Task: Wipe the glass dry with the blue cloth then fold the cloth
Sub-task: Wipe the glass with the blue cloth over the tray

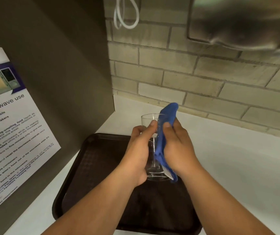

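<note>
A clear drinking glass (150, 119) is held upright above a dark tray (91, 167), with my left hand (138, 150) wrapped round its left side. My right hand (178, 146) presses the blue cloth (167, 114) against the glass's right side. The cloth runs from above the rim down past the base, where a white tag shows. Most of the glass's middle is hidden by my fingers and the cloth.
The tray lies on a white counter (237, 167). A dark cabinet side (64, 73) with a microwave-use notice (8, 133) stands at the left. A brick wall (203, 78) runs behind, with a white cord (125, 14) hanging and a metal dispenser (241, 22) at top right.
</note>
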A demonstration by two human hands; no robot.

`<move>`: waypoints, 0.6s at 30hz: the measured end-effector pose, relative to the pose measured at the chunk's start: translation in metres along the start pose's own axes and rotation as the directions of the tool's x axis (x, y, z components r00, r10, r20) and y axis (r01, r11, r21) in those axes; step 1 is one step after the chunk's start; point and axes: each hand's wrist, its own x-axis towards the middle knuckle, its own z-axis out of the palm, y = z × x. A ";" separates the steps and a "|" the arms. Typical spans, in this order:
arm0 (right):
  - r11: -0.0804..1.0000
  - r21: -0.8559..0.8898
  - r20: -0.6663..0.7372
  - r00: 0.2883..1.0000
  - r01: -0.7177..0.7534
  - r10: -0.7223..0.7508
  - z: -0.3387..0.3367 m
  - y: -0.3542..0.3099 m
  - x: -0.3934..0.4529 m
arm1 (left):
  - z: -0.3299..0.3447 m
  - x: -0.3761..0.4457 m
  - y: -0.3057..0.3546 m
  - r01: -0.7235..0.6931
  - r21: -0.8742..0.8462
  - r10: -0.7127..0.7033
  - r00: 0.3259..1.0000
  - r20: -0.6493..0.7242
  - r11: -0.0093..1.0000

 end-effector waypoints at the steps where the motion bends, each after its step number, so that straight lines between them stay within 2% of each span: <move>1: 0.996 0.068 -0.015 0.998 -0.059 0.060 -0.003 0.003 0.004 | -0.002 0.000 0.002 0.051 -0.063 -0.048 0.998 0.043 0.997; 4: 0.977 0.146 -0.005 0.988 -0.153 0.156 -0.006 0.012 0.005 | -0.015 0.005 0.004 0.125 -0.164 -0.097 0.981 0.167 0.979; 8: 0.969 0.196 -0.022 0.988 -0.147 0.155 -0.008 0.016 0.005 | -0.020 0.006 0.003 0.065 -0.080 -0.050 0.981 0.185 0.995; 11: 0.942 0.250 -0.020 0.972 -0.223 0.235 -0.009 0.018 0.006 | -0.015 0.005 -0.001 0.018 -0.102 0.003 0.979 0.205 0.995; 13: 0.943 0.231 0.008 0.970 -0.240 0.245 -0.007 0.016 -0.003 | -0.010 0.002 -0.001 0.039 -0.129 -0.017 0.986 0.165 0.991; 16: 0.991 -0.097 0.114 0.988 -0.089 0.099 0.003 0.016 -0.032 | -0.006 0.006 0.005 0.051 -0.119 -0.050 0.999 0.011 0.992; 18: 0.909 -0.410 0.178 0.984 0.073 0.001 0.013 0.016 -0.050 | -0.008 0.007 0.007 0.010 -0.067 -0.015 0.998 -0.063 0.998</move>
